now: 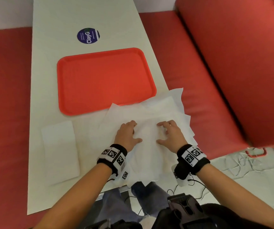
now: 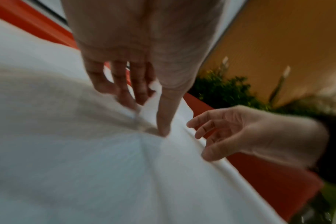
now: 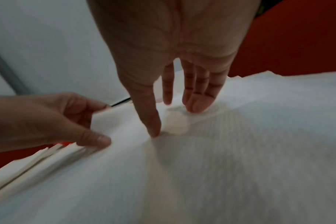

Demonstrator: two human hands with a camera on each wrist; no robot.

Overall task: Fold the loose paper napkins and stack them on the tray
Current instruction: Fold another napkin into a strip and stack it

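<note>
Both hands down on the loose napkin pile [image 1: 149, 116] at table [image 1: 53, 80] near-right corner. Left hand [image 1: 127, 133]: fingers and thumb curled, pinching a raised fold of the top sheet. Right hand [image 1: 170, 134]: fingers spread, tips pressing the same sheet. Red tray [image 1: 106, 80] just beyond the pile, bare. One folded napkin [image 1: 61, 151] lies left of the pile, on the table.

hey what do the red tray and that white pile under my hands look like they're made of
Red tray: probably molded plastic, with a uniform colour, a raised rounded rim and a dull matte sheen.

Loose napkins: thin paper tissue, soft and matte. The sheets wrinkle and overlap raggedly, and the right wrist view shows a fine embossed ribbing. The folded napkin at the left looks the same.
</note>
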